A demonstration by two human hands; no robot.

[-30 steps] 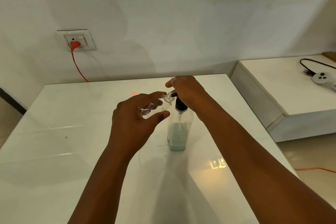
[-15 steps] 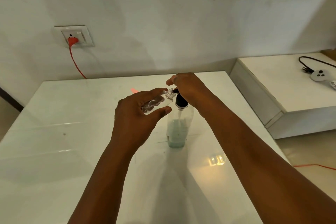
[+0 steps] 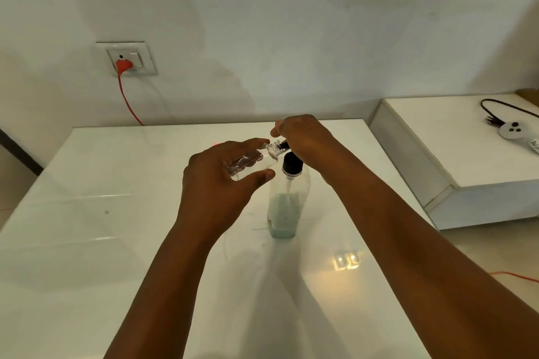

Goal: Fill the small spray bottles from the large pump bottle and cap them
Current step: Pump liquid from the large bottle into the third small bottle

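From the head camera, the left hand [image 3: 215,183] grips a small clear plastic spray bottle [image 3: 256,160], uncapped and tilted, thumb below and fingers curled above, its threaded neck held right at the black nozzle. The right hand [image 3: 303,137] rests curled over the pump head of a large clear pump bottle [image 3: 287,201] holding pale green liquid. That bottle stands upright on the glossy white table [image 3: 87,227].
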